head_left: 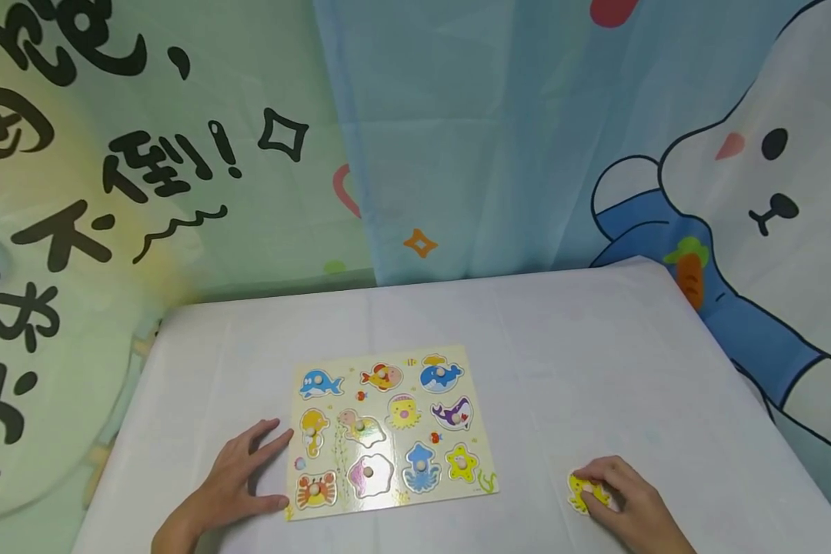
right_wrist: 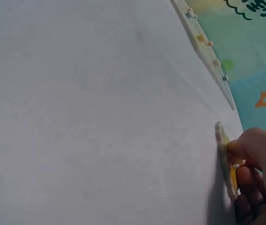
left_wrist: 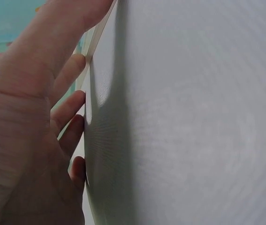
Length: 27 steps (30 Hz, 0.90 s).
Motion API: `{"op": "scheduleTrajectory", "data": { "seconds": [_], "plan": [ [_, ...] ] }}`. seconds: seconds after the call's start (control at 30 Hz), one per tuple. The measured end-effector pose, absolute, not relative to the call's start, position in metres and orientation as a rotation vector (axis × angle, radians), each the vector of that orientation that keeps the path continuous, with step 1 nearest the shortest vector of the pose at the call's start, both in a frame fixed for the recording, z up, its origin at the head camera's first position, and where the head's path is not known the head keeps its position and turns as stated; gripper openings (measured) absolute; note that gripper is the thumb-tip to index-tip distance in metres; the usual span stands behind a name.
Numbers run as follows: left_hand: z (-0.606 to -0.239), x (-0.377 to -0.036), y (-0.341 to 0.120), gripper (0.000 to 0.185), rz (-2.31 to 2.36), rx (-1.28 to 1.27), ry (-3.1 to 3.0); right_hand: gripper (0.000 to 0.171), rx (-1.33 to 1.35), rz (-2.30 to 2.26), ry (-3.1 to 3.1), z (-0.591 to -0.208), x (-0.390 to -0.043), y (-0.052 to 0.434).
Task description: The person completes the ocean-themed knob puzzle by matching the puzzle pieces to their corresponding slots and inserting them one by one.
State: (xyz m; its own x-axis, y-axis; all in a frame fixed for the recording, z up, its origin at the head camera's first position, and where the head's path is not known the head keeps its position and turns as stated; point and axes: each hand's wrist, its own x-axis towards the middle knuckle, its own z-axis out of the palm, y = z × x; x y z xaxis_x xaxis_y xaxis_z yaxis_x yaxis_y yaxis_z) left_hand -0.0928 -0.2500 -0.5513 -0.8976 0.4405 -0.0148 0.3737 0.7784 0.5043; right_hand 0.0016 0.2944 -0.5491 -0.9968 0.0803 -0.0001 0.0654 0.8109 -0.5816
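Note:
A flat yellow puzzle piece (head_left: 579, 489) is pinched between the thumb and fingers of my right hand (head_left: 626, 500), low over the white table to the right of the puzzle board (head_left: 388, 504). In the right wrist view the yellow piece (right_wrist: 224, 161) stands nearly edge-on, its face partly hidden by the fingers. My left hand (head_left: 231, 477) lies beside the board, fingers spread, with the thumb and a fingertip right at its left edge. Sea-animal pictures cover the board, among them a crab (head_left: 316, 489), a blue squid (head_left: 421, 469) and a yellow octopus (head_left: 405, 413).
A white cloth (head_left: 540, 346) covers the table. Behind it hang printed curtains, one light green with black characters (head_left: 148, 165), one blue with a white cartoon animal (head_left: 755, 177). In the right wrist view, small knobs stick up from the board (right_wrist: 203, 54).

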Motion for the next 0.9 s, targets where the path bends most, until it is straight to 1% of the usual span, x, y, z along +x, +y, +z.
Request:
{"op": "scheduleTrajectory", "data": {
  "seconds": [0.17,0.4,0.67,0.8,0.9],
  "plan": [
    [-0.552,-0.093,-0.250,0.088,0.758,0.633,2.823,0.032,-0.100,0.858,-2.928,-0.554,0.004,0.295],
    [-0.555,-0.094,-0.252,0.087,0.763,0.661,2.840,0.025,-0.141,0.870,-2.921,-0.555,0.006,0.296],
    [-0.556,-0.093,-0.250,0.086,0.790,0.639,2.816,0.024,-0.141,0.882,-2.874,-0.558,0.007,0.298],
    [-0.555,-0.093,-0.251,0.087,0.789,0.652,2.819,0.026,-0.055,0.931,-2.824,-0.555,0.004,0.293],
    [-0.555,-0.093,-0.251,0.087,0.790,0.666,2.825,0.029,0.074,1.018,-2.747,-0.552,-0.001,0.286]
  ]
}}
